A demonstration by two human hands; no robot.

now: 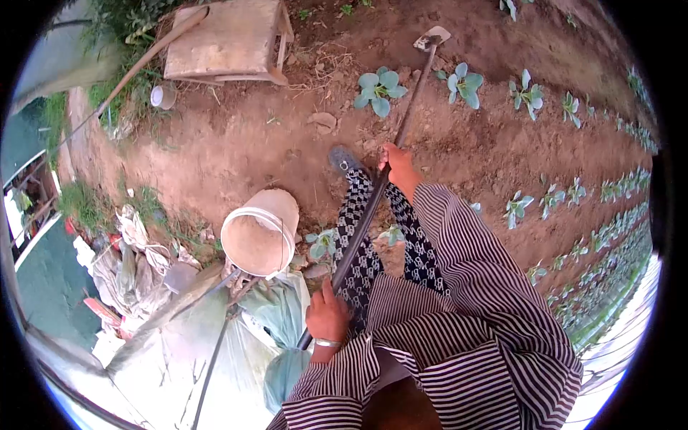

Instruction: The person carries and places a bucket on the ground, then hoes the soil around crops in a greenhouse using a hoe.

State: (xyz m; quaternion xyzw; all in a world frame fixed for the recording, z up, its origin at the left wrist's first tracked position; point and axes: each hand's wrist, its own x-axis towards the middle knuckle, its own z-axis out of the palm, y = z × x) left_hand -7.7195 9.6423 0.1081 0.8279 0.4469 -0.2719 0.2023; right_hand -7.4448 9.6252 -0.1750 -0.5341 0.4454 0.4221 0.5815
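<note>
A long-handled hoe runs diagonally across the view, its dark handle (367, 215) crossing over my patterned trousers. At the far end, the hoe's pale blade (432, 37) rests on the brown soil between leafy seedlings. My right hand (401, 169) is closed around the middle of the handle. Lower down and nearer my body, my left hand (327, 315), with a silver band at the wrist, is closed on the handle's near part. Its finger undersides are hidden. A green seedling (380, 91) grows left of the blade, and another (466, 85) stands to its right.
A white bucket (259, 233) lies tipped at left, beside plastic sheeting (276, 308) and heaped sacks (136, 265). A wooden stool (223, 43) stands at the upper left, a long stick (147, 57) against it. Rows of seedlings (519, 208) extend to the right.
</note>
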